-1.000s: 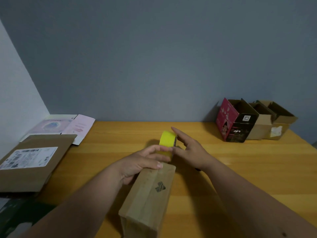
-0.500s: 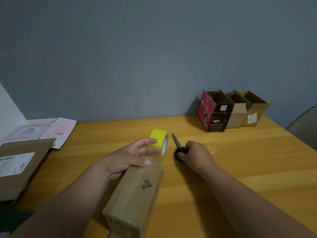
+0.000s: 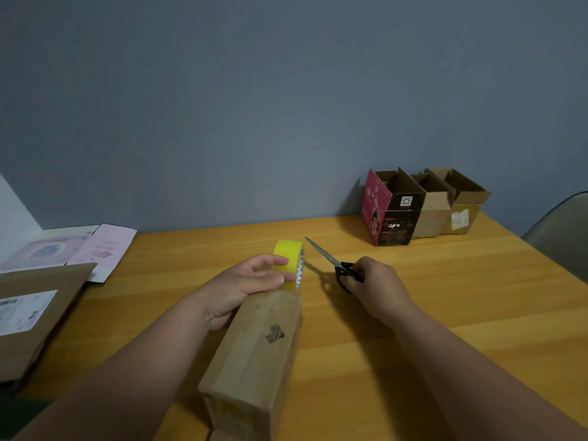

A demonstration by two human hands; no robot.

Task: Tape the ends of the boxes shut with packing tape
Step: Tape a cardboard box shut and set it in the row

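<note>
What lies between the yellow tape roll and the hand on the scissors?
Head view: only the black-handled scissors' steel blades and bare wooden table separate the yellow tape roll from the right hand.

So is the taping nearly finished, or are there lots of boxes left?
Not nearly. Done: the long brown box already has a strip along its top. In hand: the left hand rests at its far end by the yellow tape roll, and the right hand grips the scissors. Left: three boxes by the wall stand open.
</note>
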